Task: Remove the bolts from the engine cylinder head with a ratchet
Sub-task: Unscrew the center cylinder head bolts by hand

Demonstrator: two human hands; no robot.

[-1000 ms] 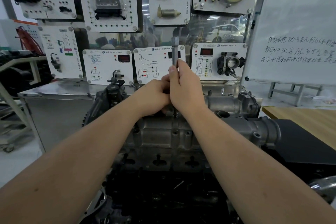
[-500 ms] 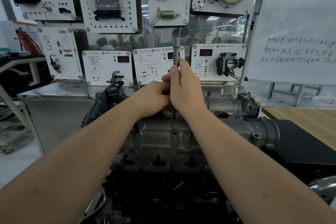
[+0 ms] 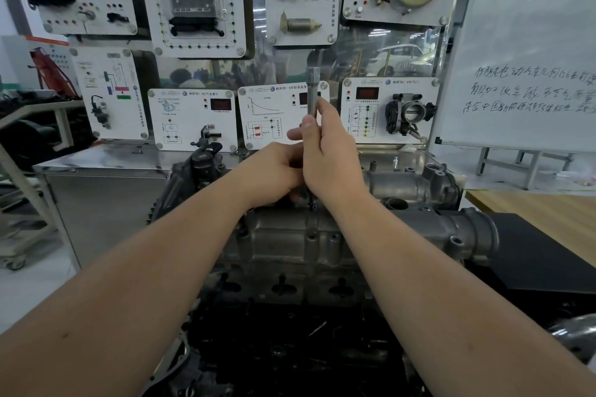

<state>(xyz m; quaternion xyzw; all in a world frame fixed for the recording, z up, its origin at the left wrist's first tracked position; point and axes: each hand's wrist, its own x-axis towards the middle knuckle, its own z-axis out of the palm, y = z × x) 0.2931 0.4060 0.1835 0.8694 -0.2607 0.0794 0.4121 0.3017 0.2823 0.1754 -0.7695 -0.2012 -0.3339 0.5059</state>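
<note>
The grey engine cylinder head (image 3: 290, 245) lies across the middle of the head view. A slim metal ratchet extension bar (image 3: 312, 90) stands upright over its top edge, its lower end hidden by my hands. My right hand (image 3: 332, 151) grips the bar's shaft, thumb and fingers wrapped round it. My left hand (image 3: 274, 171) curls round the tool just below, pressed against the right hand. A small bolt hole or bolt head (image 3: 311, 203) shows right under the hands. Whether the tool sits on a bolt is hidden.
White training panels (image 3: 193, 119) with sensors hang on the wall behind the engine. A throttle body panel (image 3: 406, 109) is at right of them, a whiteboard (image 3: 522, 51) further right. A wooden table (image 3: 541, 213) and black mat (image 3: 529, 255) lie at right, a steel cabinet (image 3: 103, 190) at left.
Both hands stay clasped round the upright bar. My right hand has shifted slightly, its index finger now pointing left off the shaft.
</note>
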